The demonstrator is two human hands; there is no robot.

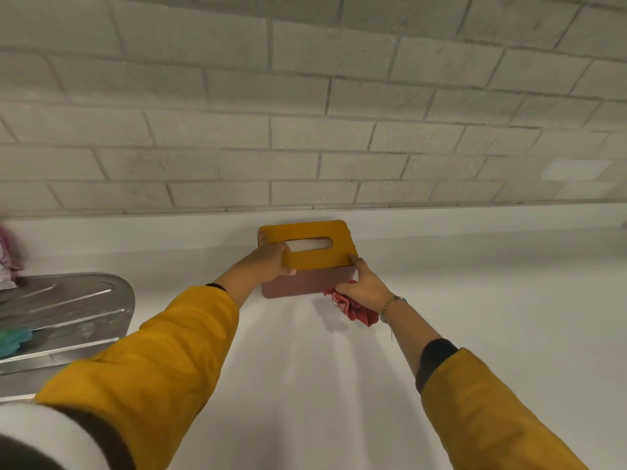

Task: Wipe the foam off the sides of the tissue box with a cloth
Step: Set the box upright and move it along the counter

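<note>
The tissue box [319, 256] has a mustard-yellow lid with an oval slot and reddish-brown sides. It stands on the white counter close to the brick wall. My left hand [268, 262] grips the lid's near left corner, fingers over the slot's left end. My right hand [364, 286] holds a bunched red cloth [356, 308] against the lower right end of the box's front side, thumb up at the lid's right corner. No foam shows on the front side [291, 288]. The other sides are hidden.
The white counter [475, 300] spreads wide to the right and toward me. A steel sink drainboard [68, 307] lies at the left, with a teal item [13, 339] on it and a blurred pink thing [8, 259] behind. The grey brick wall [305, 130] rises right behind the box.
</note>
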